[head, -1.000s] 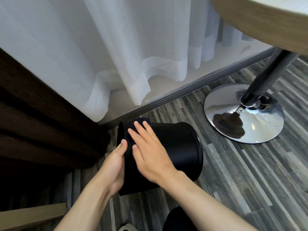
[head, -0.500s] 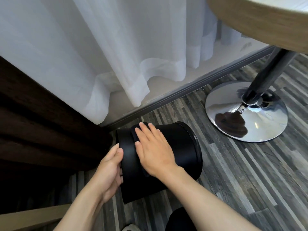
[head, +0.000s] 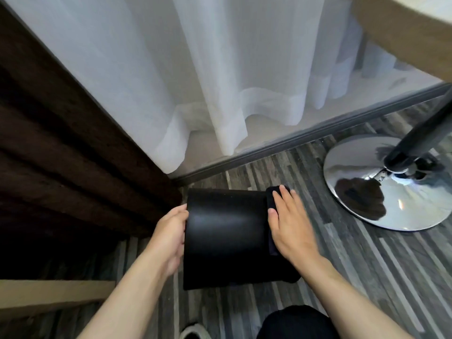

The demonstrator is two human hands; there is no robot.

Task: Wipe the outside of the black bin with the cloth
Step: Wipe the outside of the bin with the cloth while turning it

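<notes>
The head view is filled low down by two bare forearms reaching to a black bin (head: 225, 236) laid on its side on the grey striped floor (head: 354, 265). The left hand (head: 170, 234) is pressed flat against the bin's left end, its fingers (head: 179, 211) held together and extended, the thumb hidden behind the hand. The right hand (head: 291, 228) is laid palm down on the bin's right part, its fingers (head: 285, 199) slightly spread and flattened over a dark cloth (head: 271, 199), of which only a strip is seen beside the thumb and under the fingertips. Beyond the right fingertips, well apart, a chrome table base (head: 391, 211) is seen. Beyond the left fingertips a dark brown curtain (head: 61, 143) hangs, with a white sheer curtain (head: 195, 81) just beside it.
</notes>
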